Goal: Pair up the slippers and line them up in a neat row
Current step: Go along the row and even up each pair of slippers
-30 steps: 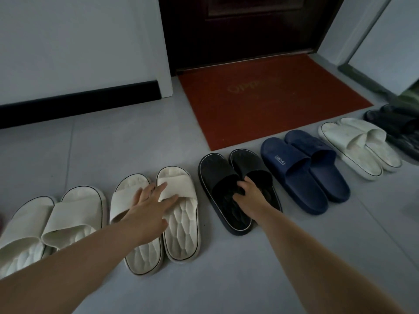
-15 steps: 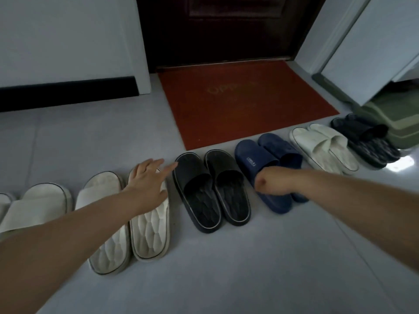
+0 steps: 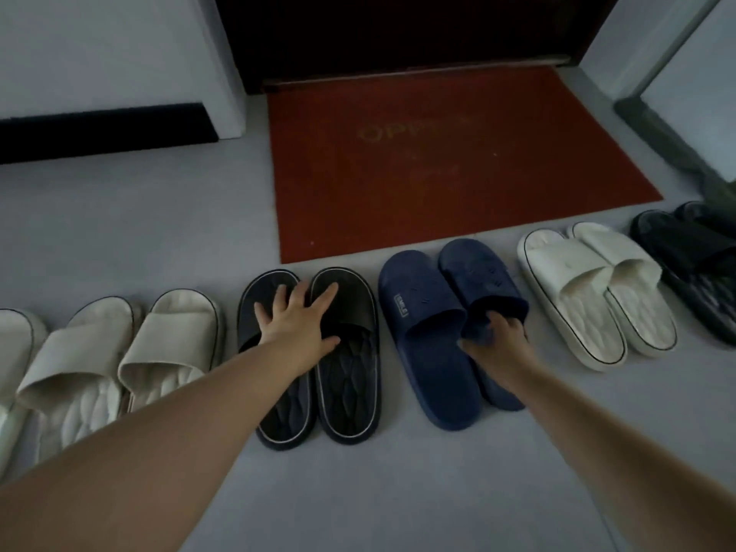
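Head: left hand (image 3: 296,324) splayed on black slippers (image 3: 347,396); right hand (image 3: 498,344) grips navy slipper (image 3: 476,278).

Slides, sole-down in one row, left to right: cream slipper (image 3: 12,352) cut by the frame edge, cream pair (image 3: 131,352), pale-trimmed black pair (image 3: 346,392), navy pair (image 3: 426,336), dark-trimmed white pair (image 3: 577,288), dark pair (image 3: 685,249) partly cropped.

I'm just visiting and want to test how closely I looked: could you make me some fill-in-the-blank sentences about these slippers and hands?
The left hand rests flat on the ____ slippers. The right hand grips the strap of a ____ slipper. Beyond the row lies a ____ doormat.
Missing words: black; blue; red.
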Available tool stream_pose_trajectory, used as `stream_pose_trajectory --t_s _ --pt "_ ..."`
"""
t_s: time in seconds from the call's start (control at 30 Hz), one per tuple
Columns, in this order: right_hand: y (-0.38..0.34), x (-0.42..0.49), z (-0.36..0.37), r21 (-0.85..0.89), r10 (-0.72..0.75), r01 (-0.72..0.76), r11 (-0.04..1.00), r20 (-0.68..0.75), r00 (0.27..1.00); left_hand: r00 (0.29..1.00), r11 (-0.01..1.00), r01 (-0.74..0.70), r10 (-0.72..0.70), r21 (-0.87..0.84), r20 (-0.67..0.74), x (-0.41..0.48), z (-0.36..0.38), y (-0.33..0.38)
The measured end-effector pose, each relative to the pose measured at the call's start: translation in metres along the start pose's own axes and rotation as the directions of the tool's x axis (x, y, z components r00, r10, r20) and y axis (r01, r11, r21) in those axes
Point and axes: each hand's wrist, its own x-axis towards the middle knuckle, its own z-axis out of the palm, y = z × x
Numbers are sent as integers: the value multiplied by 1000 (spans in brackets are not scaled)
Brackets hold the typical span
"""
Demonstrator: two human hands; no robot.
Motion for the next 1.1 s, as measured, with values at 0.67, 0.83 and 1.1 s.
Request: stream_pose_trajectory --t_s 0.67,0.83,1.1 --pt "4 52 5 -23 -208 206 978 -128 970 977 980 201 -200 4 -72 14 12 11" --pt "10 53 5 -23 -212 211 977 -129 969 985 986 165 -165 9 -48 15 10 25" --pt "8 49 2 -20 -229 228 974 -87 970 965 967 255 -255 -8 -56 14 8 25"
